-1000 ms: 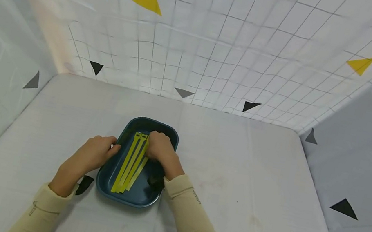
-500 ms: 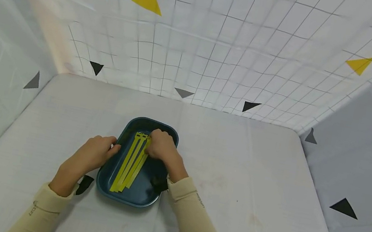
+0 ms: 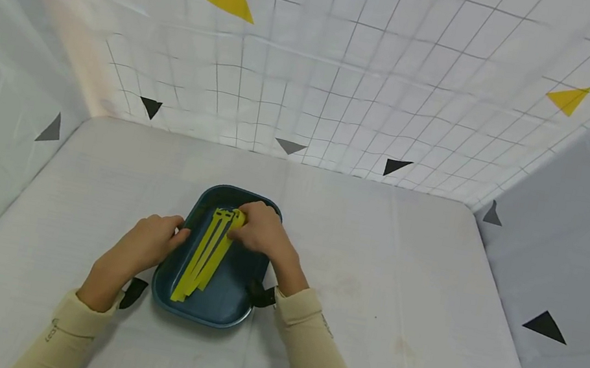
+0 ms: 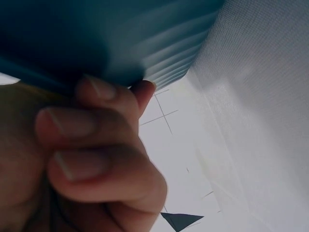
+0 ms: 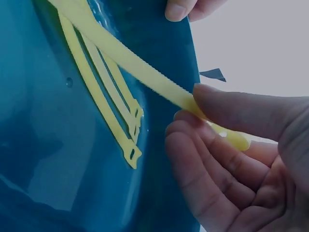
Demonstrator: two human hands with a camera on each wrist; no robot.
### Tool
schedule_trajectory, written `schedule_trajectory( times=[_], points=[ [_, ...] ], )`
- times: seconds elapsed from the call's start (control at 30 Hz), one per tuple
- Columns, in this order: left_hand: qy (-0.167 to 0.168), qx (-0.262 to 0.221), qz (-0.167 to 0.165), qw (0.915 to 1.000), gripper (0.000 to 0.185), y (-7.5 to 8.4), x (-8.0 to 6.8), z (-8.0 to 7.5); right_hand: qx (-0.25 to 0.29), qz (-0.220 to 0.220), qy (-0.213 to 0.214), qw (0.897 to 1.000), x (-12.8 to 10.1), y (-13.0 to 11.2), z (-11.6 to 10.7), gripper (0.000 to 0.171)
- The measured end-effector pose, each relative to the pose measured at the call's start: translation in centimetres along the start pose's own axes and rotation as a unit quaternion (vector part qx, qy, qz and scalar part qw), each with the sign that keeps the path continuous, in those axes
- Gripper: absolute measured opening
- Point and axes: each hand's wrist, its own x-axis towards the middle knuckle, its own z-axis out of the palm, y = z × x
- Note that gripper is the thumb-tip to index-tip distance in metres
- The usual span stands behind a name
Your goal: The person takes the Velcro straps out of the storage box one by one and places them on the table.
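Observation:
A dark blue-green tray (image 3: 225, 310) with rounded corners lies on the white-covered table. My left hand (image 3: 150, 241) grips its left rim; in the left wrist view the curled fingers (image 4: 101, 140) are against the tray's outer wall. Between thumb and fingers, my right hand (image 3: 265, 235) pinches a yellow hook-and-loop cable tie (image 5: 145, 72) near its slotted head. Three more yellow cable ties (image 5: 91, 92) lie side by side in the tray, slotted heads towards the far end. The held tie's tail crosses over them in the right wrist view.
A white wall with a grid (image 3: 350, 75) rises behind the table, bearing yellow and dark triangles. Grey-white sheets (image 3: 572, 259) stand at both sides. Black wrist camera parts (image 3: 259, 294) hang beside the sleeves; the right one overlaps the tray's edge.
My right hand has lifted slightly and shifted right, drawing the pinched cable tie up. The tie tails have slid a little to the left. My left hand stays on the rim.

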Motion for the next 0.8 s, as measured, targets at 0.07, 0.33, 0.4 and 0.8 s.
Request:
schedule_trajectory(
  times=[0.07, 0.33, 0.4, 0.8],
  points=[
    [0.000, 0.000, -0.002, 1.0000, 0.021, 0.0, 0.0, 0.0, 0.010, -0.006, -0.004, 1.000, -0.2, -0.1, -0.3, 0.032],
    [-0.003, -0.003, -0.001, 1.0000, 0.021, 0.1, -0.1, 0.0, 0.044, -0.058, -0.031, 0.997, -0.8, 0.1, -1.3, 0.009],
    [-0.002, -0.001, 0.001, 1.0000, 0.021, 0.0, 0.0, 0.1, 0.050, -0.066, -0.039, 0.996, -0.9, 0.2, -1.5, 0.011],
    [-0.009, -0.001, -0.008, 0.9999, 0.022, 0.2, -0.1, -0.1, 0.155, -0.028, -0.032, 0.987, -2.0, 0.1, -1.8, 0.067]
  ],
)
